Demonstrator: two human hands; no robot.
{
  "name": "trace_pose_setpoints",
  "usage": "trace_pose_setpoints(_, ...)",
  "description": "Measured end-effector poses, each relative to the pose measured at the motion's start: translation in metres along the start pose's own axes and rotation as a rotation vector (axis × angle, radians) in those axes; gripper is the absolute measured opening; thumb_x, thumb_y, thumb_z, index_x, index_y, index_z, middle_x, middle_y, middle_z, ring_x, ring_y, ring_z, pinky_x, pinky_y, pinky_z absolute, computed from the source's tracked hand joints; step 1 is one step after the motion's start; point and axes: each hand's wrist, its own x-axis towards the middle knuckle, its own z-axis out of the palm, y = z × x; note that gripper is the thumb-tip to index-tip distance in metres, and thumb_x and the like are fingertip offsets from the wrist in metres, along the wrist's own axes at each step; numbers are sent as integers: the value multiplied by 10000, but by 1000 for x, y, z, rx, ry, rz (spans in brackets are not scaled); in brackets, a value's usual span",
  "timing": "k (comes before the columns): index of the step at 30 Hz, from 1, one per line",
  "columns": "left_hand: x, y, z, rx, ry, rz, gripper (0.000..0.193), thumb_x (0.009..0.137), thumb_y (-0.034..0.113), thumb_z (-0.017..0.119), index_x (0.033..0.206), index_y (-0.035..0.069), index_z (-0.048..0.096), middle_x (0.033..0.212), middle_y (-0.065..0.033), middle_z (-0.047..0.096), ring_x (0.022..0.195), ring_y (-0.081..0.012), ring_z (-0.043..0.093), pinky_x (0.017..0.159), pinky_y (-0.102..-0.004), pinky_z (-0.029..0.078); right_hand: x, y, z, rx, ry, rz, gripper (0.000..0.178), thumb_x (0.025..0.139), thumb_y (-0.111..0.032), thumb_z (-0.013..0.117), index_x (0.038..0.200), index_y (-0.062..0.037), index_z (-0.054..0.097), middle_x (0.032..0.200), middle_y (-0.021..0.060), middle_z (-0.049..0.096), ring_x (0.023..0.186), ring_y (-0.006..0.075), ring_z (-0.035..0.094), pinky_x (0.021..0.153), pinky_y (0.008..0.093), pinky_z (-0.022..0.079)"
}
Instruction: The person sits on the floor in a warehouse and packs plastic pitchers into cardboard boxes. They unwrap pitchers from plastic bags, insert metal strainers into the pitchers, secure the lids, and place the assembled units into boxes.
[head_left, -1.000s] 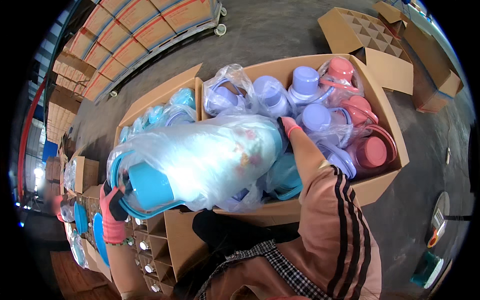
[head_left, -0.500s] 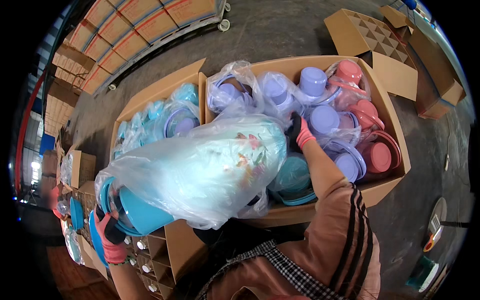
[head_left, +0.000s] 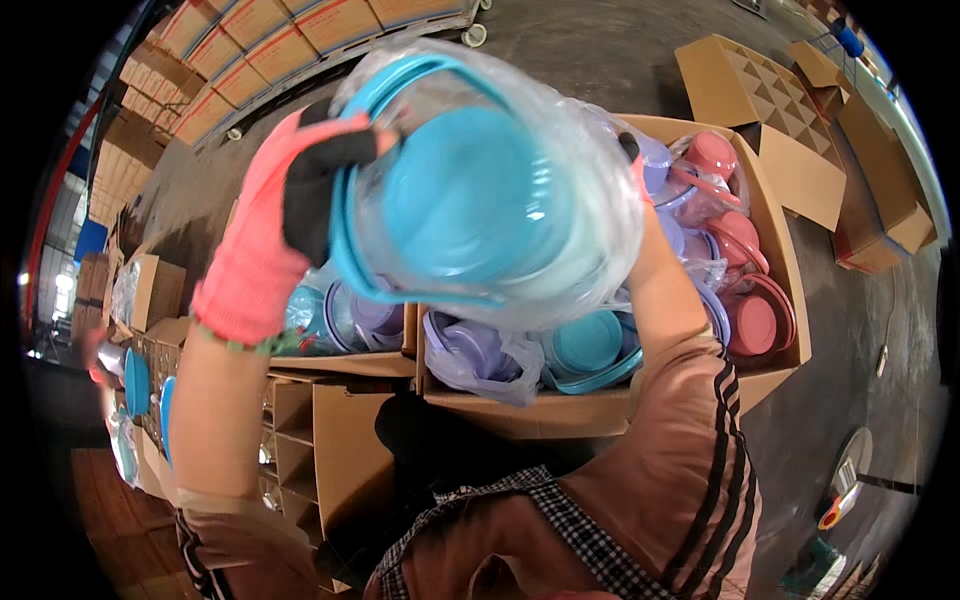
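A bagged blue plastic container [head_left: 465, 190] is raised in front of me above the boxes, its round blue end and wide rim turned toward me under clear film. My left hand [head_left: 300, 200], in a pink and black glove, is closed on the rim at its left side. At the right side of the bag, my right hand [head_left: 632, 160] grips it; most of those fingers are hidden behind the film. Below lies an open carton [head_left: 590, 410] holding bagged purple tubs [head_left: 470, 345], a turquoise tub [head_left: 588, 342] and pink tubs [head_left: 750, 325].
A second carton [head_left: 340, 365] with blue and purple pieces adjoins on the left. Below it stands a divided carton [head_left: 295, 410]. An open box with cardboard dividers [head_left: 770, 95] is at the far right. Stacked cartons [head_left: 280, 45] sit on a wheeled cart at the back left.
The bagged container has been lifted and swung so its blue end faces me. My left hand has risen from the lower left with the rim; my right hand has moved slightly up and right.
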Motion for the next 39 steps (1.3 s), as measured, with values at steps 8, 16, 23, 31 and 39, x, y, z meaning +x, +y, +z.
trace_pose_setpoints(8, -40, -48, 49, -1033, 318, -910, 190, 760, 45, 547, 925, -42, 581, 822, -73, 594, 741, -150, 558, 678, -266, 461, -7, 30, 21, 457, -174, 288, 201, 741, -190, 489, 834, -20, 543, 680, 92, 569, 665, 256, 557, 613, 323, 422)
trace_pose_setpoints(16, -93, -66, 29, -864, 246, -1024, 251, 746, 55, 581, 981, -28, 557, 860, -67, 588, 758, -158, 560, 696, -304, 471, 44, -49, -2, -136, 213, -97, 254, 702, -246, 533, 807, -15, 543, 687, 118, 581, 676, 273, 558, 637, 336, 428)
trace_pose_setpoints(23, -24, -94, 107, -262, -141, -402, 127, 776, 121, 538, 769, 0, 575, 680, -87, 564, 576, -142, 540, 530, -278, 436, 150, -88, -84, -312, 255, -696, 296, 731, -251, 542, 816, 32, 555, 726, 107, 627, 731, 219, 602, 759, 320, 428)
trace_pose_setpoints(31, -83, -198, 280, -381, 58, -443, 103, 767, 80, 518, 843, 11, 528, 712, -109, 558, 599, -221, 561, 547, -343, 469, 66, -165, -119, 59, 195, -618, 190, 787, -161, 499, 904, -60, 609, 846, 74, 636, 799, 211, 598, 834, 326, 388)
trace_pose_setpoints(39, -118, -170, 345, -739, 423, -756, 542, 714, 57, 541, 1184, -14, 282, 1035, -187, 482, 867, -255, 519, 724, -346, 440, 41, -167, -116, 1812, -331, 142, 275, 903, -187, 327, 990, 14, 493, 979, 102, 567, 894, 181, 521, 811, 305, 399)
